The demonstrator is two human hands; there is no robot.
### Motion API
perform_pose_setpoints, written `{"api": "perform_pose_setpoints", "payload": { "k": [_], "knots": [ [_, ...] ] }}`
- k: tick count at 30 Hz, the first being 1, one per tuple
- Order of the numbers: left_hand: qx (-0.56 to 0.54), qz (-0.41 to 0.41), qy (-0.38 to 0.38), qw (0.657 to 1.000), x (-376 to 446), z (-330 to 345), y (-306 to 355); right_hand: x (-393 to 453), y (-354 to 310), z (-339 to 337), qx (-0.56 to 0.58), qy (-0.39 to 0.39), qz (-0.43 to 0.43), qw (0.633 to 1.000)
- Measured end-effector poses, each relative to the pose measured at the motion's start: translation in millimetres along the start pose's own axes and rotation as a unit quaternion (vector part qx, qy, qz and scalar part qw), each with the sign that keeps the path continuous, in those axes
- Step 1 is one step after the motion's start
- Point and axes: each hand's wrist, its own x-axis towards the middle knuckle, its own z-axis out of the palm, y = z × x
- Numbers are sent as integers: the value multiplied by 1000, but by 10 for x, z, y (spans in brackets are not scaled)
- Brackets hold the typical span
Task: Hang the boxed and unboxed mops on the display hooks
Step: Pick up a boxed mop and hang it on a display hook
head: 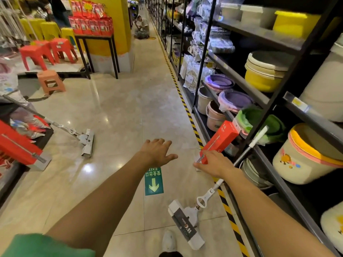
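My right hand (213,164) grips the lower end of a red boxed mop (220,140), which tilts up toward the shelf rack on the right. Next to it an unboxed white mop (187,223) leans against the rack, its head on the floor and its handle (258,138) pointing up to the right. My left hand (157,151) hovers over the floor with fingers spread, holding nothing. A second unboxed mop (85,141) lies on the floor at the left. Another red boxed mop (20,147) rests at the far left edge. No display hooks can be made out.
A black shelf rack (263,97) with buckets and basins runs along the right, edged by yellow-black floor tape (187,110). Red and yellow stools (46,51) and a black table stand at the back left. A person crouches far down the aisle (142,25). My shoe (168,242) shows at the bottom.
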Motion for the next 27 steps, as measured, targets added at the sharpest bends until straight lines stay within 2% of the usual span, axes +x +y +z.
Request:
{"api": "perform_pose_setpoints", "payload": {
  "k": [8,13,20,27],
  "knots": [
    [-4,-31,-23,999,1268,-342,-564,1471,202,-451,35,-6,-6,999],
    [4,-18,-22,1000,1980,-485,-700,2092,321,-655,61,-13,3,998],
    [7,31,-28,999,2977,-599,-785,2683,479,-798,81,-25,67,994],
    [10,116,-51,992,4115,-677,-819,3253,600,-914,115,-30,150,982]
  ]
}}
